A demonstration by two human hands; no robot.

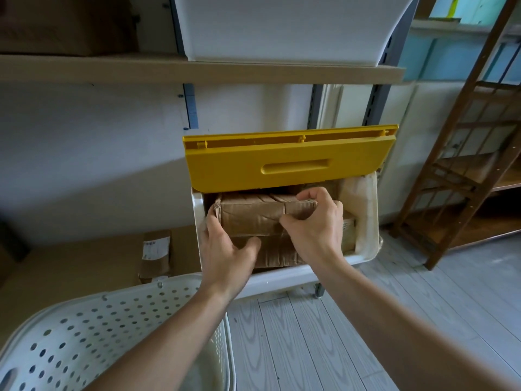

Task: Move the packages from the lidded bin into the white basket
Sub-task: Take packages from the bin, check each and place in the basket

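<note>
A white bin (363,221) stands under the shelf with its yellow lid (287,162) flipped up. Inside lies a brown paper-wrapped package (251,217) on top of other brown packages (279,253). My left hand (228,249) grips the top package's left end, fingers behind it and thumb in front. My right hand (313,221) grips its right part, fingers curled over the top edge and thumb on the front face. The white perforated basket (93,331) sits at the lower left, below my left forearm; I cannot see into it.
A cardboard box with a label (156,255) stands left of the bin on the floor. A white container (284,26) sits on the shelf above. A brown wooden rack (468,153) leans at the right. Grey plank floor (310,342) lies between basket and bin.
</note>
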